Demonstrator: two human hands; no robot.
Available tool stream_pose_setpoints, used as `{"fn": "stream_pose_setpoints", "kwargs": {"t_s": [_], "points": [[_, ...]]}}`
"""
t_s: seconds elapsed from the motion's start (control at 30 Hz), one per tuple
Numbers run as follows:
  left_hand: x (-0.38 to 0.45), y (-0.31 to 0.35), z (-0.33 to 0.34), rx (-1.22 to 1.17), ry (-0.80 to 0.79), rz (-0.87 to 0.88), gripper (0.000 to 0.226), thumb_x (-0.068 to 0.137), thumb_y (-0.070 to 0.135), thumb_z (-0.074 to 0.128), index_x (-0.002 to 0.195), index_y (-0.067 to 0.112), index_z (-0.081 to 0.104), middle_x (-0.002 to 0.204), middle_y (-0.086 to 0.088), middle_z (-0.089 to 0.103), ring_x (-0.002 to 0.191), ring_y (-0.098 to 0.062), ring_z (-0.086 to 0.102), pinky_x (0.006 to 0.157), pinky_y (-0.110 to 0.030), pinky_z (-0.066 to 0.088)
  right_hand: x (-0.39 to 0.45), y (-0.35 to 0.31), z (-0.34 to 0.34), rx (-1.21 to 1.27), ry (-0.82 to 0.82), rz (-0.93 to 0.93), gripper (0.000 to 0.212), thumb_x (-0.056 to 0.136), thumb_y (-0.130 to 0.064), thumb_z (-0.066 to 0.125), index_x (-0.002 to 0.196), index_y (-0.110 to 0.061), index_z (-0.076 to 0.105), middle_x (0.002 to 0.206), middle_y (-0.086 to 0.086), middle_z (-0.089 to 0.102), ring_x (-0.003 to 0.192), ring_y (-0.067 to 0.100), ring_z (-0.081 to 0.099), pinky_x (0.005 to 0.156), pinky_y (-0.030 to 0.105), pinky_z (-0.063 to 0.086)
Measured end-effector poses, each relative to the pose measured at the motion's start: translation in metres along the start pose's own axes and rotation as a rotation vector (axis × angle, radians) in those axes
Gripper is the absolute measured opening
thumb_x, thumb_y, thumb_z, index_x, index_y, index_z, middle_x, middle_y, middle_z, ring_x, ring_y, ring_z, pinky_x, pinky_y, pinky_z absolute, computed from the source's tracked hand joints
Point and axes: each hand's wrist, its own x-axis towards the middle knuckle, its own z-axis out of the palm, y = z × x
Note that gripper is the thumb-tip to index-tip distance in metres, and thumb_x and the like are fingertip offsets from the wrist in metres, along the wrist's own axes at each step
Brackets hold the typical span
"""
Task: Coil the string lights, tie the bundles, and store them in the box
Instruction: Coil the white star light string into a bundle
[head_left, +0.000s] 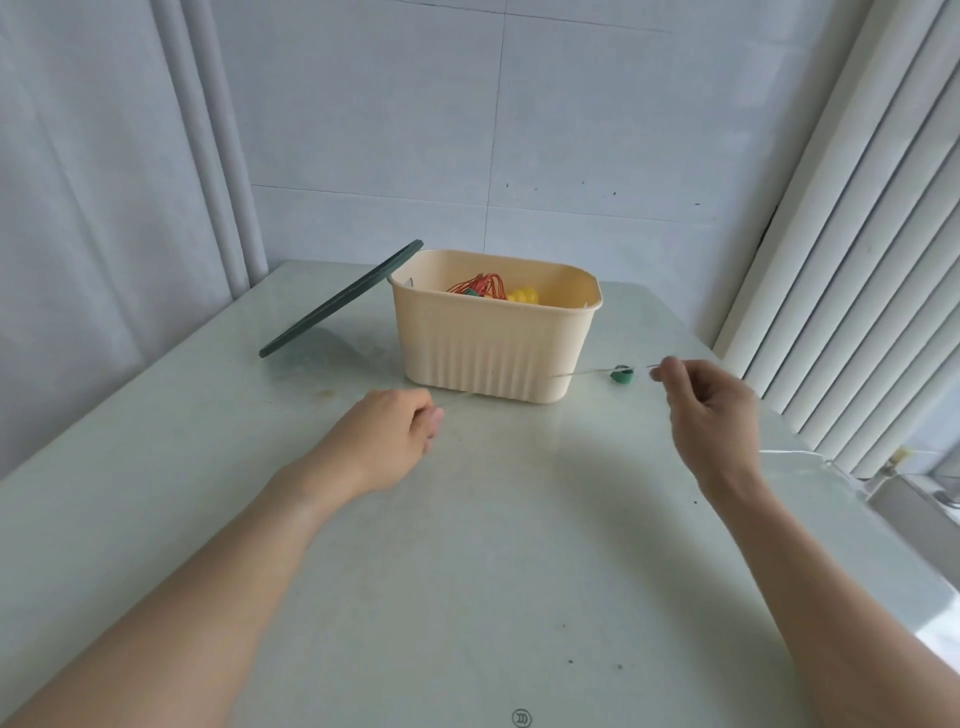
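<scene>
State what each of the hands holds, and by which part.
The right hand pinches a thin wire at its end, beside a green loop. The left hand is curled; any hold cannot be told.

A pale green table (467, 545) carries a cream ribbed box (493, 343), with a dark green lid (340, 301) leaning against it.

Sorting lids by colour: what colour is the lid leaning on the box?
Dark green lid, clearest in the head view.
</scene>
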Motion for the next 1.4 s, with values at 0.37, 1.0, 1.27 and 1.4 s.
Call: {"fn": "stream_pose_setpoints", "kwargs": {"t_s": [0.37,1.0,1.27,1.4], "points": [[-0.020,0.058,-0.012,-1.310,-0.543,-0.228,0.022,0.095,0.026,0.044,0.091,0.006,0.053,0.084,-0.023,0.065,0.072,-0.039,0.069,0.062,-0.042,0.058,-0.028,-0.011,0.020,-0.040,-0.440,-0.066,0.021,0.100,-0.024,0.056,0.086,-0.015,0.068,0.052,-0.008,0.057,0.046,0.005,0.044,0.050,0.019,0.037],[-0.014,0.060,0.037,-0.516,-0.069,-0.078,0.086,0.075,0.056,0.069,0.149,0.026,0.037,0.125,0.006,0.061,0.115,-0.006,0.061,0.098,-0.025,0.049,-0.050,-0.036,0.024,0.164,-0.589,-0.027,0.048,0.104,-0.013,0.038,0.056,-0.014,0.038,0.042,0.003,0.043,0.047,0.017,0.033,0.053,0.030,0.033],[-0.013,0.067,0.037,-0.969,0.168,0.070,0.018,0.087,0.024,0.064,0.086,0.006,0.067,0.078,0.006,0.076,0.078,-0.003,0.070,0.083,-0.017,0.052,-0.055,-0.032,0.027,0.100,-0.738,-0.069,0.041,0.099,-0.044,0.048,0.080,-0.012,0.065,0.053,-0.004,0.056,0.049,0.014,0.046,0.054,0.023,0.041],[-0.010,0.062,0.024,-1.085,0.178,0.059,0.030,0.084,0.030,0.062,0.081,0.000,0.062,0.075,-0.012,0.074,0.063,-0.026,0.072,0.068,-0.031,0.060,-0.050,-0.029,0.022,-0.064,-0.607,-0.259,0.028,0.094,-0.038,0.066,0.076,-0.017,0.068,0.061,-0.003,0.063,0.055,0.012,0.054,0.059,0.028,0.047]]}}
